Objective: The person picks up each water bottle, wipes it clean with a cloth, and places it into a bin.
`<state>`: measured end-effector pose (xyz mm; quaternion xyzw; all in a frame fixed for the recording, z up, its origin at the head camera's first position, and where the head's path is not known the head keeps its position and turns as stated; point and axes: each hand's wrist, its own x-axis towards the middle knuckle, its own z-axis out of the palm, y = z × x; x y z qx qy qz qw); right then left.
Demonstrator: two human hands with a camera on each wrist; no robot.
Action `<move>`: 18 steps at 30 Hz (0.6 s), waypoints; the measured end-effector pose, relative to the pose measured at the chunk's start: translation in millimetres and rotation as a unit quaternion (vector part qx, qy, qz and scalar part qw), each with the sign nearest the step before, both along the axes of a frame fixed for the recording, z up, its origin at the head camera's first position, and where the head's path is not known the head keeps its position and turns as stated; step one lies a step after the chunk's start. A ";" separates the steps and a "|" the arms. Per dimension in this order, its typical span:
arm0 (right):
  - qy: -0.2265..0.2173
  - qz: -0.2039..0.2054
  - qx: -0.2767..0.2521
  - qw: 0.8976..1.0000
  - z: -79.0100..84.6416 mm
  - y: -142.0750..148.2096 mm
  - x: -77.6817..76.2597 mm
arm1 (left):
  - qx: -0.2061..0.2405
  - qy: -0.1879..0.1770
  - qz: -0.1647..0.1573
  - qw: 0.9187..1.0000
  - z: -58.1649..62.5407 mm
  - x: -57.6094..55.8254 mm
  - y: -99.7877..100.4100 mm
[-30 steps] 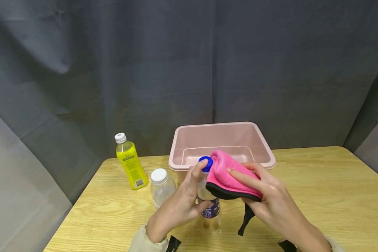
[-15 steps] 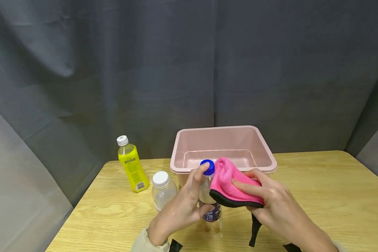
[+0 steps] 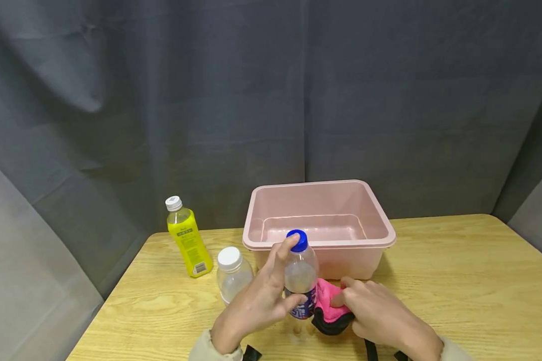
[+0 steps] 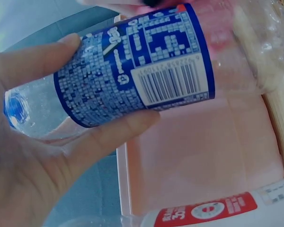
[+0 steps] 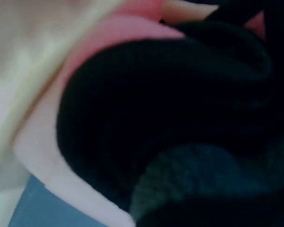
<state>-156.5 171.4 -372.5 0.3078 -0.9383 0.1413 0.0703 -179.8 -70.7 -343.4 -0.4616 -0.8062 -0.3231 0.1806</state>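
My left hand [image 3: 262, 296] grips a clear plastic bottle [image 3: 300, 273] with a blue cap and a blue label, a finger up at the cap and the thumb on the label. In the left wrist view the bottle [image 4: 137, 61] shows its barcode between thumb and fingers. My right hand [image 3: 375, 308] holds a bunched pink cloth [image 3: 329, 298] with black edging against the bottle's right side, low by the label. Close up in the right wrist view, the cloth's dark edging [image 5: 132, 104] fills most of the picture, blurred.
Behind the bottle stands a pink plastic bin [image 3: 343, 260]. A clear jar [image 3: 235, 283] with a white lid is left of my left hand, and a yellow-labelled bottle [image 3: 189, 243] stands farther left. All are on a wooden table [image 3: 460, 271] before a grey curtain [image 3: 226, 100].
My right hand has moved down with the pink cloth, from beside the bottle's neck and shoulder to its label. The left hand keeps its grip on the bottle.
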 end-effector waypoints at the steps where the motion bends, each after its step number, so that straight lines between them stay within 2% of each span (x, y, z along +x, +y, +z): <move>1: -0.010 -0.001 0.012 1.000 -4.2 -0.7 -1.8 | 0.000 0.001 -0.001 1.000 0.2 -0.1 0.0; 5: -0.038 0.002 0.034 0.999 -17.5 -1.7 -6.3 | -0.006 0.006 -0.006 1.000 0.5 -0.8 -0.1; 7: -0.057 0.005 0.037 0.998 -21.0 -1.7 -7.4 | -0.008 0.003 -0.006 1.000 0.5 -0.7 -1.0; 10: -0.059 0.010 0.037 0.998 -22.6 -0.5 -8.1 | -0.006 -0.001 -0.009 1.000 0.7 -1.2 -1.8; 14: -0.028 0.010 0.026 0.999 -16.9 2.9 -7.8 | -0.002 -0.003 -0.008 1.000 0.8 -2.2 -1.8; 18: 0.043 -0.003 -0.033 0.999 0.9 6.0 -3.5 | -0.002 -0.006 0.000 1.000 -0.4 -0.9 -1.8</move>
